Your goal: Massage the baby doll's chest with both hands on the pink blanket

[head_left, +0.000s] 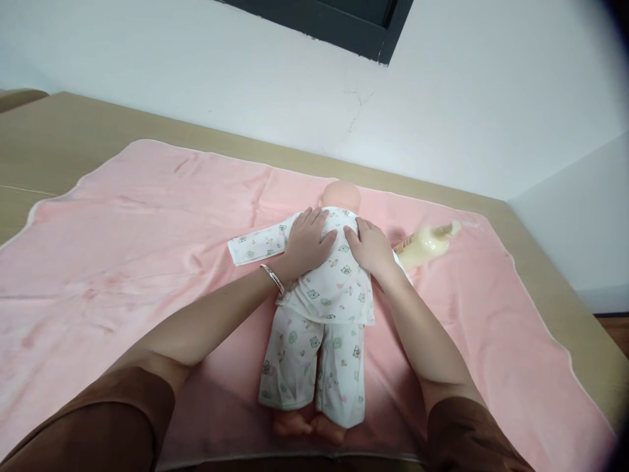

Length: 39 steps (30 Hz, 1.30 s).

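Observation:
A baby doll (341, 298) lies on a pink blanket (187, 196), its head at the far side and its bare feet toward me. It wears a white printed top and matching trousers (289, 360). My left hand (307, 242) rests flat on the left of the doll's upper body, fingers stretched out. On the other side my right hand (371, 246) lies on the shoulder area, thumb apart from the fingers. One empty-looking sleeve (258, 244) spreads out to the left; the right sleeve is mostly hidden behind my right hand and forearm.
A cream pump bottle (425, 246) lies on its side on the blanket, right of the doll. The wooden table (535, 255) shows around the blanket's edges. Behind it stands a white wall (275, 98) with a dark frame (344, 26) above.

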### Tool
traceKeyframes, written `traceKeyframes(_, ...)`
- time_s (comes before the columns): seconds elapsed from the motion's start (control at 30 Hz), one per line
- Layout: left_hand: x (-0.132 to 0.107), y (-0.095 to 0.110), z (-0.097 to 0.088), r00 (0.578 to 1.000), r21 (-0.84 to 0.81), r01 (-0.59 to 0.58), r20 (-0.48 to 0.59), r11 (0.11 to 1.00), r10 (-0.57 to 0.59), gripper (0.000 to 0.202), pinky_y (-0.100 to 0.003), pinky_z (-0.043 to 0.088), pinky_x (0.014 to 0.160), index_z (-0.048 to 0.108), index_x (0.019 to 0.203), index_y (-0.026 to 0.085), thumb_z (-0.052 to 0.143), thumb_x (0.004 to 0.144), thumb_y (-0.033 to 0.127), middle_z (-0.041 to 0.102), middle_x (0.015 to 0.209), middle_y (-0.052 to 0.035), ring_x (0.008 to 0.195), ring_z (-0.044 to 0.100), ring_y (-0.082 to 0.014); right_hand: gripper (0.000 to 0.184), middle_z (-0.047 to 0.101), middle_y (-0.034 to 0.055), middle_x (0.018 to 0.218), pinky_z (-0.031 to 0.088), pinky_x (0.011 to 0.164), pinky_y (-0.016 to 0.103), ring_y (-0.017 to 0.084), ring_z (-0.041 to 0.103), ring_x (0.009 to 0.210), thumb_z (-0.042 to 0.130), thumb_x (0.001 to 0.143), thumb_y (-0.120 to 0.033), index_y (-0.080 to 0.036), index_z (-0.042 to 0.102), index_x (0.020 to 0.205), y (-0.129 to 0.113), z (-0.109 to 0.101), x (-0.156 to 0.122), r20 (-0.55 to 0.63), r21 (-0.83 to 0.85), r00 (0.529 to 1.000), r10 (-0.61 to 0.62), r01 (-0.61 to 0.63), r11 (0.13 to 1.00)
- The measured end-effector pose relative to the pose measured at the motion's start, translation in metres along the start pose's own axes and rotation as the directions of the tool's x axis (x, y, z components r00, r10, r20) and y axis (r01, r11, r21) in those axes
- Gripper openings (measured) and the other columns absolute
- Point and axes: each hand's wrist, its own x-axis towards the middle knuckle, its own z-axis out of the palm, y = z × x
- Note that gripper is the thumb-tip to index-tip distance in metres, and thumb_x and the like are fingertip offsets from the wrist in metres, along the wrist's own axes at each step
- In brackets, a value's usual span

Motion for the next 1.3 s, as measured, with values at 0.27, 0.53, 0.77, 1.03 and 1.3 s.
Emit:
traceKeyframes(0.27,-0.004,0.015,-0.014,0.981,0.148,-0.175,-0.058,0.973,0.185,0.038,-0.053,0.046,0.108,0.066,0.122,0.012,0.041,0.099,0.028,0.068,0.129,-0.0183,0.123,0.061,-0.0325,0.060,0.048,0.0250,0.153,0.025,0.120,0.053,0.033,0.042,0.145,0.023,0.106,-0.039,-0.003,0.041,0.150,-0.012,0.004,-0.011,-0.019,-0.169,1.000,0.005,-0.009,0.986)
traceKeyframes(0.53,-0.009,0.023,-0.014,0.989,0.169,-0.142,-0.016,0.975,0.147,0.036,-0.054,0.049,0.103,0.068,0.117,0.011,0.041,0.098,0.026,0.069,0.127,-0.0205,0.121,0.062,-0.0342,0.056,0.052,0.0248,0.150,0.024,0.122,0.051,0.034,0.046,0.143,0.029,0.104,-0.031,-0.003,0.043,0.150,-0.029,-0.007,-0.035,0.028,-0.241,0.989,-0.148,0.150,0.959)
traceKeyframes(0.77,-0.003,0.014,-0.009,0.999,0.142,0.014,0.046,0.990,-0.020,0.057,-0.061,0.035,0.116,0.049,0.144,0.008,0.047,0.096,0.038,0.053,0.149,-0.0228,0.143,0.043,-0.0404,0.055,0.059,0.0189,0.145,0.027,0.120,0.053,0.030,0.052,0.137,0.027,0.106,-0.044,-0.010,0.051,0.141,0.005,0.001,0.007,0.017,-0.002,0.998,-0.054,0.054,0.999)
traceKeyframes(1.03,-0.008,0.024,-0.018,0.995,0.181,-0.102,-0.005,0.978,0.104,0.037,-0.058,0.041,0.111,0.068,0.121,0.016,0.047,0.095,0.031,0.069,0.129,-0.0179,0.125,0.061,-0.0363,0.057,0.050,0.0267,0.150,0.022,0.122,0.052,0.035,0.045,0.143,0.026,0.104,-0.029,0.002,0.043,0.148,-0.026,0.002,-0.029,-0.034,-0.227,0.992,-0.122,0.111,0.968)
traceKeyframes(1.3,-0.005,0.019,-0.012,0.999,0.168,0.033,0.016,0.985,-0.036,0.054,-0.064,0.032,0.117,0.053,0.140,0.011,0.050,0.094,0.038,0.057,0.146,-0.0213,0.139,0.048,-0.0396,0.074,0.034,0.0270,0.161,0.026,0.120,0.054,0.039,0.028,0.153,0.024,0.104,-0.053,-0.001,0.034,0.155,-0.003,0.003,-0.002,0.071,-0.093,0.997,0.031,-0.025,0.995)
